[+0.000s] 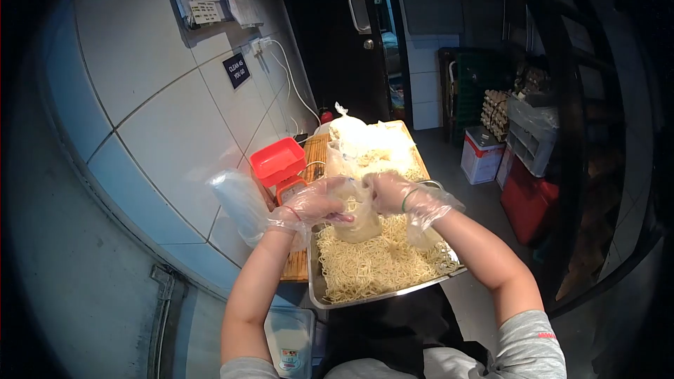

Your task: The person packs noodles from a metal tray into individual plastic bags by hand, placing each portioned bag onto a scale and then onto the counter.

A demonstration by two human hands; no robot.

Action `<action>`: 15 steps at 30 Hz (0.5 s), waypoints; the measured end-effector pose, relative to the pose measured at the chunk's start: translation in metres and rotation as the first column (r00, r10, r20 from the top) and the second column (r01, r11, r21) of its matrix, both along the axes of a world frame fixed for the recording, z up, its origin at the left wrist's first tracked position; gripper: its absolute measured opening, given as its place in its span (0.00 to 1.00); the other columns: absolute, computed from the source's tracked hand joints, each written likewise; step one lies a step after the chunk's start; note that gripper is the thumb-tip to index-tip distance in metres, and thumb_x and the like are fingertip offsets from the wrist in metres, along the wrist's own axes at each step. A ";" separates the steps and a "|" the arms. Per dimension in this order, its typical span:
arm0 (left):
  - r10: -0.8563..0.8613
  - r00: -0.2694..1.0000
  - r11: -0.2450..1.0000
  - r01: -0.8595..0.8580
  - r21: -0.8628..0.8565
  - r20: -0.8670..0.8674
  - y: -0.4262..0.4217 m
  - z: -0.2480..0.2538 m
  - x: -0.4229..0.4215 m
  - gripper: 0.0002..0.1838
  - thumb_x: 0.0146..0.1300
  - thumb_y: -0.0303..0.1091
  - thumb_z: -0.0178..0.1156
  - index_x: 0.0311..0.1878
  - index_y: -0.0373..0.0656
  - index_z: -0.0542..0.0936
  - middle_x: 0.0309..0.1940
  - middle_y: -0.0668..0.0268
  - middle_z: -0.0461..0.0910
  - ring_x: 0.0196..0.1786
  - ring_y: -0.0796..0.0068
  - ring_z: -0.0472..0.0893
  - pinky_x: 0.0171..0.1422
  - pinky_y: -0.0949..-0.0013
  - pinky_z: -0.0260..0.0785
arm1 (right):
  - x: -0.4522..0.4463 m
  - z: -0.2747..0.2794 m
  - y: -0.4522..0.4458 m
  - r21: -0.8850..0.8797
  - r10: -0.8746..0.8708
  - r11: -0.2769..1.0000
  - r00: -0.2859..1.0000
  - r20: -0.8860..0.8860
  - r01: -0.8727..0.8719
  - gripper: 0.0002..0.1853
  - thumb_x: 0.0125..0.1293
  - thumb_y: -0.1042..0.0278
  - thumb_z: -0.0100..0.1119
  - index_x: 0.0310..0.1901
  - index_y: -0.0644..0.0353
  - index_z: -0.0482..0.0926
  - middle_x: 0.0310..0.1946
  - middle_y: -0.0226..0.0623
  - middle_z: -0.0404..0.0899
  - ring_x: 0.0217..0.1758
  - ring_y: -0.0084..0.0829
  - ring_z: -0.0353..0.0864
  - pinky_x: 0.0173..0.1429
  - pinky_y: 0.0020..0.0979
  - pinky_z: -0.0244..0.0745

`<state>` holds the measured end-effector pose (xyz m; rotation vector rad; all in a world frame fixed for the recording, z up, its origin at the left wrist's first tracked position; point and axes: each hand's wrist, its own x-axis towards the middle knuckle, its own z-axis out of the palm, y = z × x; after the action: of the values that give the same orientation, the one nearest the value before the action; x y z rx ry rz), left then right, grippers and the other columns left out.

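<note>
Both my hands wear clear plastic gloves and hold a clear plastic bag (361, 223) with some noodles inside, above a metal tray. My left hand (316, 203) grips the bag's left side near its top. On the other side, my right hand (390, 193) pinches the bag's upper edge. Pale noodles (379, 267) fill the metal tray (324, 302) below. Just left of my left hand, a red plastic container (278, 160) rests on an orange scale (289, 188).
Behind the tray, more noodles (393, 147) and filled bags (346, 126) lie on a second tray. A roll of clear plastic (239, 203) is by the tiled wall. At the right stand egg trays (495, 114), a white box (481, 158) and a red box (528, 200).
</note>
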<state>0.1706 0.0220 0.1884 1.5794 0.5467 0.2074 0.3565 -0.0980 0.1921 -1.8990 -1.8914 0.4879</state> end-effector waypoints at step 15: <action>0.377 0.870 0.799 -0.479 0.364 0.318 0.112 0.150 -0.007 0.33 0.55 0.19 0.56 0.67 0.36 0.65 0.40 0.54 0.80 0.38 0.62 0.86 0.41 0.67 0.83 | 0.044 -0.146 0.010 -0.142 -0.108 0.982 0.987 0.123 0.125 0.18 0.56 0.53 0.64 0.45 0.54 0.82 0.45 0.45 0.84 0.52 0.46 0.81 0.58 0.42 0.74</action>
<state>0.1632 0.1338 0.3386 1.8066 0.7073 0.9078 0.4006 -0.0883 0.0460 -2.1636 -1.8459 0.5059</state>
